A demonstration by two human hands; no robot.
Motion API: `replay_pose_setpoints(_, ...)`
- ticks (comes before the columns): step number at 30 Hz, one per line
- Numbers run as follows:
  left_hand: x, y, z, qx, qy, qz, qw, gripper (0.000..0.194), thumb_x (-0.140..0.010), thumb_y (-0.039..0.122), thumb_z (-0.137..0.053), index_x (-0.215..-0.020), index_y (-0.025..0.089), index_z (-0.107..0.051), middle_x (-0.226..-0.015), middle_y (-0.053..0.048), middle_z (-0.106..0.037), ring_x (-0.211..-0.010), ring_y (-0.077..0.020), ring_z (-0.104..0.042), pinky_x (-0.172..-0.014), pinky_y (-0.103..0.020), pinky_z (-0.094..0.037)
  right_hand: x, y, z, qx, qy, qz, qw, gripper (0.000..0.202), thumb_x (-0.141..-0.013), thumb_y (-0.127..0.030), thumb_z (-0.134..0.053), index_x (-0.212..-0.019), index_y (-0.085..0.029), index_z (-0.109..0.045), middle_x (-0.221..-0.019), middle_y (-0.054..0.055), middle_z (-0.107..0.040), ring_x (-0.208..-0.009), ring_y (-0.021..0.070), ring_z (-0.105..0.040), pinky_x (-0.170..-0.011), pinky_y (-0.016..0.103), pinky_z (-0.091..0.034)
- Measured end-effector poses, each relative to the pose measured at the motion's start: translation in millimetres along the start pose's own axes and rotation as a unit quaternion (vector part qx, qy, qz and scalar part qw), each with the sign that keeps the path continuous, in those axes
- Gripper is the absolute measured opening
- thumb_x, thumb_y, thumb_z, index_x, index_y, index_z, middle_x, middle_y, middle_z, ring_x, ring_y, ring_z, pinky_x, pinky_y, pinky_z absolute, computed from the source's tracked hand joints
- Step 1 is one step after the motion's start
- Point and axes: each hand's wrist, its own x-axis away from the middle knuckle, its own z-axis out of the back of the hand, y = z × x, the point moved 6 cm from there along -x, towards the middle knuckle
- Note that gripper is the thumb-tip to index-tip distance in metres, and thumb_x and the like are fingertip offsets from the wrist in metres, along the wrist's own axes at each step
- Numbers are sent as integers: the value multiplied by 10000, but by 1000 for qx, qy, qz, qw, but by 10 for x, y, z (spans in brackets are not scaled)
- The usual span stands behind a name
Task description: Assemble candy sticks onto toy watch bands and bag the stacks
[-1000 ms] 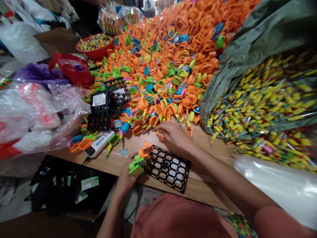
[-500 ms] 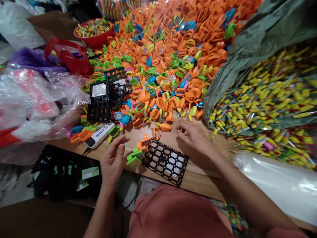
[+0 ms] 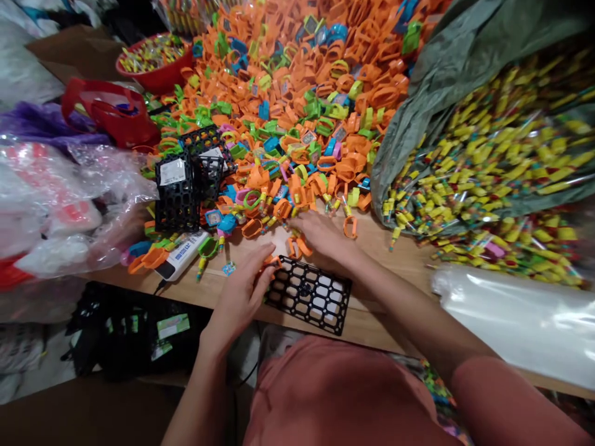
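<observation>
My left hand (image 3: 244, 294) is at the left end of a black plastic grid tray (image 3: 309, 294), its fingers and thumb curled about an orange toy watch (image 3: 274, 261) that shows only in part. Whatever else lies behind this hand is hidden. Stretched out beyond the tray's far edge, my right hand (image 3: 318, 232) has its fingers extended at the near edge of the toy watch pile. Orange watch pieces (image 3: 297, 246) lie just below its fingers. White patches show through the right part of the tray.
A large heap of mostly orange toy watches (image 3: 297, 87) fills the back. Black grid trays (image 3: 176, 198) and a white power bank (image 3: 183, 257) lie left. On the right are a green sack (image 3: 418, 105) of yellow candy tubes (image 3: 488, 179) and a clear plastic roll (image 3: 511, 316).
My right hand has moved left to the edge of the pile. My left hand has moved right, over the place where green and orange watches showed beside the tray.
</observation>
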Motion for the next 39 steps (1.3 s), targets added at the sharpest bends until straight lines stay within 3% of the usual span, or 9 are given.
replay_pose_setpoints(3,28,13,27,6,-5,5,1000,373,-1044,341,-482,-1347,172,-620,-1351,-109,-675,-1271,-231,-625,-1122,-375,-493,178,118,41,-3,-8,-1,1000,398,-935,-36,-473,-1206,-212,-706,-1020,118,-675,-926,263,-579,-758,346,-395)
replay_pose_setpoints(11,20,19,57,-3,-1,9,1000,374,-1044,352,-501,-1344,164,-623,-1395,-124,-647,-1316,-250,-598,-1142,-409,-482,549,294,17,-104,43,107,988,242,-974,-149,-471,-1103,-199,-669,-1139,123,-597,-1021,256,-554,-857,374,-458)
replay_pose_setpoints(15,67,17,40,0,-1,10,1000,394,-1043,350,-513,-1372,159,-616,-1395,-125,-659,-1305,-249,-616,-1132,-406,-497,620,174,46,-239,122,38,963,171,-994,-220,-504,-1056,-193,-662,-1039,94,-649,-971,231,-601,-864,357,-476)
replay_pose_setpoints(19,95,3,39,8,11,18,1000,407,-1037,342,-534,-1397,165,-603,-1381,-121,-670,-1260,-242,-646,-1098,-393,-523,550,-143,-267,-426,55,-33,903,111,-925,-252,-594,-975,-186,-668,-837,19,-669,-767,179,-612,-736,297,-483)
replay_pose_setpoints(23,109,-12,32,8,10,22,1000,424,-1029,327,-556,-1422,172,-590,-1351,-114,-691,-1243,-242,-658,-1098,-398,-524,357,-234,-579,-498,33,-85,862,112,-853,-207,-610,-938,-183,-679,-803,1,-678,-681,156,-600,-654,267,-472)
replay_pose_setpoints(30,112,4,30,-4,21,9,1000,418,-1030,314,-553,-1425,182,-598,-1370,-112,-685,-1263,-245,-654,-1104,-401,-528,216,-223,-564,-447,86,-31,890,69,-852,-249,-635,-874,-187,-654,-817,11,-695,-787,186,-626,-753,295,-473)
replay_pose_setpoints(35,125,-3,26,-2,31,2,1000,421,-1030,292,-558,-1432,171,-590,-1396,-118,-668,-1277,-238,-646,-1119,-378,-520,268,-190,-622,-395,121,-41,910,80,-863,-273,-632,-850,-202,-596,-772,7,-666,-705,179,-591,-680,284,-467)
replay_pose_setpoints(37,119,2,19,0,28,-3,1000,427,-1034,283,-551,-1448,182,-573,-1413,-113,-657,-1292,-233,-636,-1132,-375,-511,285,-242,-632,-347,132,9,929,18,-874,-203,-568,-861,-205,-579,-800,28,-661,-723,188,-591,-699,296,-480)
replay_pose_setpoints(39,97,17,17,3,24,-11,1000,472,-1040,276,-538,-1506,205,-506,-1481,-108,-603,-1365,-231,-580,-1171,-384,-474,310,-331,-637,-296,147,76,941,114,-867,-119,-497,-895,-205,-567,-856,62,-662,-784,209,-598,-752,322,-499)
